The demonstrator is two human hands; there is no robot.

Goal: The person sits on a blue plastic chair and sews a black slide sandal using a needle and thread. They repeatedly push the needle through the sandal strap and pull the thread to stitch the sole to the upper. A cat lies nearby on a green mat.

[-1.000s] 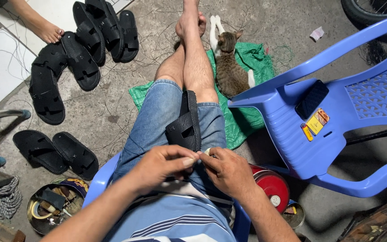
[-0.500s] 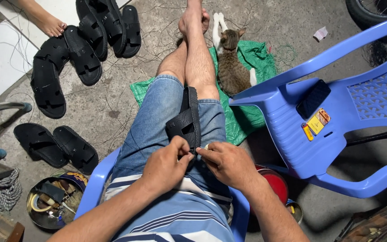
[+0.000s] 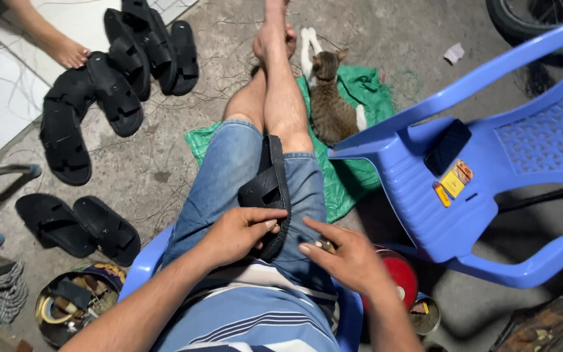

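A black sandal (image 3: 270, 193) lies upright on its edge between my thighs, on my denim shorts. My left hand (image 3: 236, 232) grips the near end of the sandal, thumb and fingers wrapped around its sole. My right hand (image 3: 346, 256) rests on my right thigh just beside the sandal, forefinger stretched toward it, and holds a small metallic object that is mostly hidden under the fingers. I sit on a blue plastic chair (image 3: 141, 270) with my legs stretched out.
A second blue plastic chair (image 3: 483, 163) stands at the right with a dark phone and small packets on its seat. A cat (image 3: 329, 104) lies on a green sheet (image 3: 353, 176). Several black sandals (image 3: 115, 78) lie at left. Another person's foot (image 3: 66, 49) shows top left. A tin of tools (image 3: 73, 303) sits lower left.
My hands, close together at the sandal's near end, have parted: the right hand has drawn back to the right onto my thigh, while the left keeps hold of the sandal.
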